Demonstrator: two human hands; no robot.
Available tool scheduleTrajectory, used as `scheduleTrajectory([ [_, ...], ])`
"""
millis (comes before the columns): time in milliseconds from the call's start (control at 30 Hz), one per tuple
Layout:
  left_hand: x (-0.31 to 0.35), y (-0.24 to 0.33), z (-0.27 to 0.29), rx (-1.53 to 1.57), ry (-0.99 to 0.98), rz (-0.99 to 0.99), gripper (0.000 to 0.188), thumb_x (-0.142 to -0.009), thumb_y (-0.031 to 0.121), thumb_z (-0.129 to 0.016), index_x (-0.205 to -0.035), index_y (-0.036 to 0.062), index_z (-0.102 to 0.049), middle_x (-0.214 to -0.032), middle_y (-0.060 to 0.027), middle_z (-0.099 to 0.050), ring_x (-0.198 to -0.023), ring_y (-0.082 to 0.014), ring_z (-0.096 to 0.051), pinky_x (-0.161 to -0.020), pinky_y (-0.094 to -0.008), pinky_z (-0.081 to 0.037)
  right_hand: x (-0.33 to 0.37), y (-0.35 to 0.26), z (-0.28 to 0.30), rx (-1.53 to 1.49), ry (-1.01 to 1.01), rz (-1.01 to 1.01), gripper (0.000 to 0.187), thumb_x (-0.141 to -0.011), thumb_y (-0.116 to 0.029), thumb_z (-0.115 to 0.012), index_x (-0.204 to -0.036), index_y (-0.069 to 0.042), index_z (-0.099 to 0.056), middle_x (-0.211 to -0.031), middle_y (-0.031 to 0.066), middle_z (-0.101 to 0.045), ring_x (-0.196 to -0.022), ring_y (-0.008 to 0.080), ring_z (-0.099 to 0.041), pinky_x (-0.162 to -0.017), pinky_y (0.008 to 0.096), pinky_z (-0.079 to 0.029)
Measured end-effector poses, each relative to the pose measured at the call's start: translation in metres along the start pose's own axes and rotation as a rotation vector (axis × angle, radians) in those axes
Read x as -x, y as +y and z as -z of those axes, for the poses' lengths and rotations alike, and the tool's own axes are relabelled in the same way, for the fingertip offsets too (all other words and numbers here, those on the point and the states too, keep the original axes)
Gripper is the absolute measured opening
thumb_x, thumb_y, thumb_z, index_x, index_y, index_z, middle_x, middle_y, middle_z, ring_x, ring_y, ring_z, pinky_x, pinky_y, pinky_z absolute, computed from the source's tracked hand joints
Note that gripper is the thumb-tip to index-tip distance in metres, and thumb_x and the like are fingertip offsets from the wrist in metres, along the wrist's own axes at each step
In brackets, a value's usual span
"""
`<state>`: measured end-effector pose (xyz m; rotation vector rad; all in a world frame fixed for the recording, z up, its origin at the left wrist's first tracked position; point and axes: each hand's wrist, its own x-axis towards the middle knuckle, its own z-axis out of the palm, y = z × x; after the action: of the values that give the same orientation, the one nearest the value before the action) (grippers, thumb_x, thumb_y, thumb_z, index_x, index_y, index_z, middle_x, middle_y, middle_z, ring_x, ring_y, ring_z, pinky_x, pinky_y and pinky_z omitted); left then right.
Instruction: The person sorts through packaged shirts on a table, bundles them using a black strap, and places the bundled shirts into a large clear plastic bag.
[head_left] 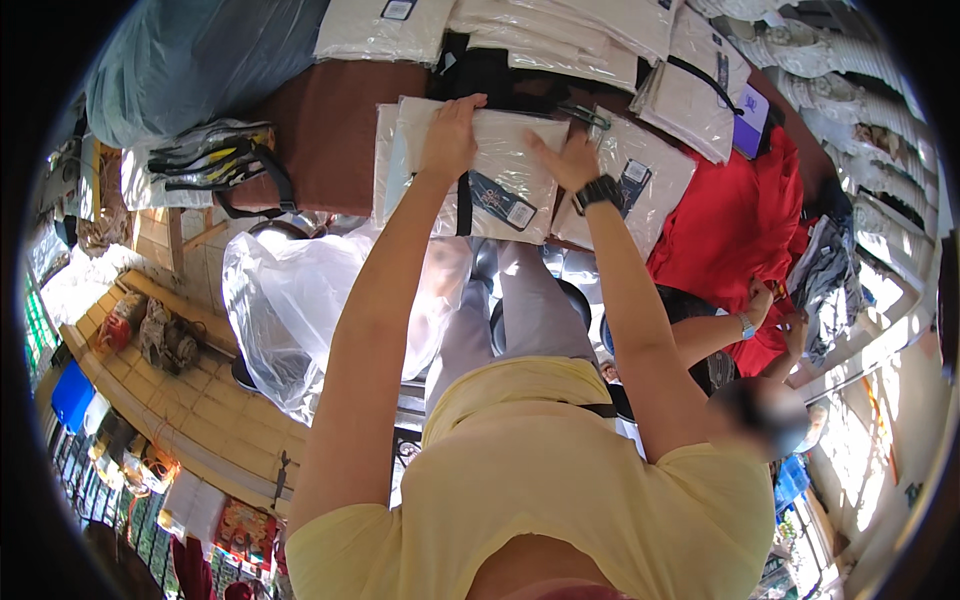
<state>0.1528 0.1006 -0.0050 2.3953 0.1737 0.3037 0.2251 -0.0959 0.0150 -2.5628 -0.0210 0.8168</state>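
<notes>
A flat, folded cream garment in a clear plastic bag [510, 150] lies in front of me at the table's near edge, with a dark tag and a black strip on it. My left hand [452, 138] rests on its upper part, fingers stretched toward the right. By the bag's right edge, my right hand [572, 160] is spread, the thumb apart from the fingers; whether it touches the plastic I cannot tell. Just right of that hand, partly behind my wrist, is another bagged cream garment [660, 185] with a dark tag. A slim dark object [585, 115] lies above my right hand.
Stacks of bagged cream garments [570, 30] line the table's far side. A big grey plastic bundle [200, 65] and a black-and-yellow bag [215, 160] are at left on the brown table [330, 130]. At right, another person's hands [765, 305] handle red cloth [725, 220].
</notes>
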Motion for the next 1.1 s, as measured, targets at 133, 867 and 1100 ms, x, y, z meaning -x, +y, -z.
scheduleTrajectory([
  [133, -0.001, 0.002, 0.017, -0.050, 0.067, 0.012, 0.043, -0.076, -0.003, -0.055, -0.117, 0.0071, -0.052, -0.110, -0.0121, -0.059, -0.110, -0.0327, -0.050, -0.095, -0.0433, -0.036, 0.016, 0.036, -0.055, -0.459, -0.033, 0.180, 0.099, -0.066, -0.063, -0.071, -0.122, 0.012, -0.039, -0.122, 0.0317, -0.048, -0.113, 0.0389, -0.050, -0.100, 0.0421, -0.038],
  [867, 0.071, -0.047, 0.060, 0.176, 0.054, 0.744, 0.070, -0.090, 0.056, -0.043, -0.127, -0.0041, -0.047, -0.124, -0.0280, -0.050, -0.115, -0.0394, -0.049, -0.097, -0.0422, -0.036, 0.045, 0.023, -0.066, -1.209, -0.275, -0.101, 0.071, -0.071, -0.030, -0.081, -0.119, 0.005, -0.042, -0.114, 0.0172, -0.059, -0.101, 0.0215, -0.059, -0.089, 0.0313, -0.047],
  [1100, 0.084, -0.012, 0.019, 0.346, -0.007, 0.758, 0.064, -0.092, 0.053, -0.041, -0.121, -0.0035, -0.050, -0.113, -0.0272, -0.058, -0.106, -0.0421, -0.054, -0.091, -0.0420, -0.040, 0.065, 0.055, -0.037, -1.258, -0.119, 0.024, 0.073, -0.072, -0.022, -0.081, -0.121, 0.006, -0.033, -0.114, 0.0170, -0.055, -0.102, 0.0228, -0.058, -0.087, 0.0334, -0.050],
])
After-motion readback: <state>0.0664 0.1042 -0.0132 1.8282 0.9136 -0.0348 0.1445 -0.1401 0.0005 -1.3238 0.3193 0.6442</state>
